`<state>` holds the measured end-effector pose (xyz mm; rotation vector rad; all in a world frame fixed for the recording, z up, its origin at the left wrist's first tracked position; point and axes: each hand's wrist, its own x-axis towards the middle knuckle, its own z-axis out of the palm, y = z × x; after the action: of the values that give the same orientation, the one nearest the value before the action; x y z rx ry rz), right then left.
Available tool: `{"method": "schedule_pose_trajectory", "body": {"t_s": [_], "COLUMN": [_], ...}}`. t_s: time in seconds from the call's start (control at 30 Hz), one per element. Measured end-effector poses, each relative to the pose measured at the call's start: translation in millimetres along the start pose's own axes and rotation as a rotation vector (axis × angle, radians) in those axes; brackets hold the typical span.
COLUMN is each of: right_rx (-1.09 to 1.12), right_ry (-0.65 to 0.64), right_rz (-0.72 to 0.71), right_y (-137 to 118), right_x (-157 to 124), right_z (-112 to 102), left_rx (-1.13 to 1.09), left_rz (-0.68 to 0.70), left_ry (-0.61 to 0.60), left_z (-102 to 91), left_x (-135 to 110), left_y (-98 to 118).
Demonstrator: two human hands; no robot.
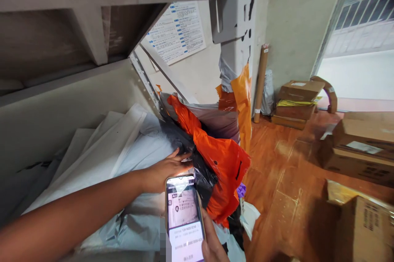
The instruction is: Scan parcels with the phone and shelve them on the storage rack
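My left hand reaches into a shelf of soft mail bags, fingers stretched forward and pressed against a black plastic parcel. An orange plastic bag lies just right of it, draped over the pile. White and grey poly mailers are stacked to the left under my forearm. My right hand at the bottom edge holds a smartphone upright, its lit screen showing a picture and lines of text.
A grey metal shelf frame stands overhead and to the right. A printed notice hangs on the wall. Cardboard boxes and a cardboard tube stand in the corner; more boxes sit on the reddish wooden floor at right.
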<state>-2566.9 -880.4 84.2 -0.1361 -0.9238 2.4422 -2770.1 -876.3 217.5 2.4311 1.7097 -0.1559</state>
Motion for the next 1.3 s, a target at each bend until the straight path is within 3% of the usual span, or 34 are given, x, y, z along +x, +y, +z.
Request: {"method": "schedule_pose_trajectory", "body": {"t_s": [0.27,0.5,0.83,0.97,1.1,1.3], "right_rx": [0.166,0.240,0.175,0.160,0.099,0.021], "right_ry": [-0.201,-0.073,-0.187,-0.319,-0.299,-0.327], "right_rz": [0.193,0.195,0.158,0.186,0.155,0.195], "right_y": [-5,15,1,-3,11,38], "right_x": [-15,-15,-28,-31,-27,2], "right_z": [6,13,14,11,3,1], "left_rx": [0.074,0.096,0.077,0.073,0.078,0.124], "left_rz": [-0.020,-0.017,-0.025,-0.030,-0.011,-0.030], "left_ry": [-0.013,0.000,-0.003,-0.014,-0.014,0.025], "left_z": [3.4,8.4,6.2,7.2,8.5,10.6], "left_x": [3,3,3,3,3,2], "left_y": [-1,-5,0,-1,-4,-4]}}
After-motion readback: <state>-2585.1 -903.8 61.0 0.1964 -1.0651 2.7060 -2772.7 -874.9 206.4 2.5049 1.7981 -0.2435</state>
